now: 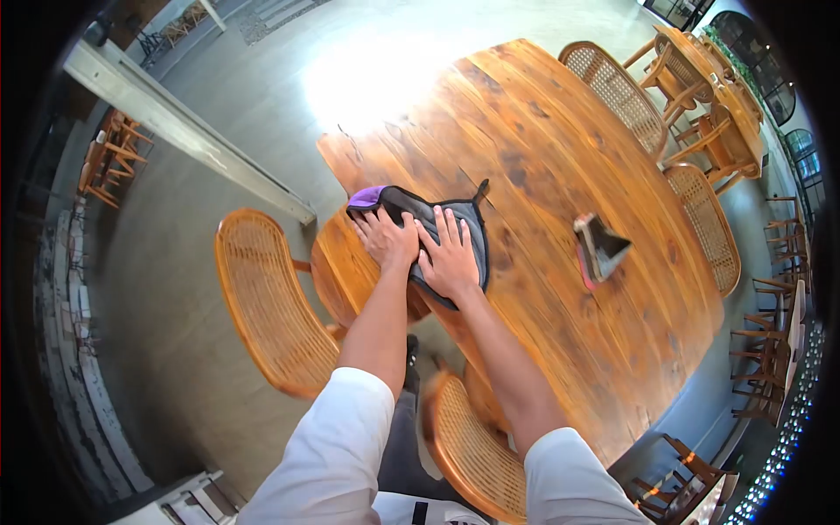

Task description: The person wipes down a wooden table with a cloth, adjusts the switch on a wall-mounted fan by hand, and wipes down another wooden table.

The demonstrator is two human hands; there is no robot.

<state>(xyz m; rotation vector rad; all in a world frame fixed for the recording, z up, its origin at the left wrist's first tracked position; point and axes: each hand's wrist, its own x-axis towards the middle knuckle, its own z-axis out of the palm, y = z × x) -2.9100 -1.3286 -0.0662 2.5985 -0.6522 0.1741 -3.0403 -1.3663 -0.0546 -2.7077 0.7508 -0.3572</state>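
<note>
A grey cloth [473, 229] with black edging, a purple side and a small black hanging loop lies folded over near the left edge of the wooden table [560, 175]. My left hand [387, 238] presses down on its left part, close to the purple fold, fingers spread. Beside it, my right hand [451, 255] rests flat on the grey part with fingers stretched out. The two hands nearly touch, and neither grips the cloth. Part of the cloth is hidden under them.
A small box-like holder [600, 248], blurred, stands on the table to the right. Woven-backed chairs surround the table: one at the left [271, 302], one in front of me [477, 446], two along the far side [617, 92]. A pale metal post [188, 131] rises at the left.
</note>
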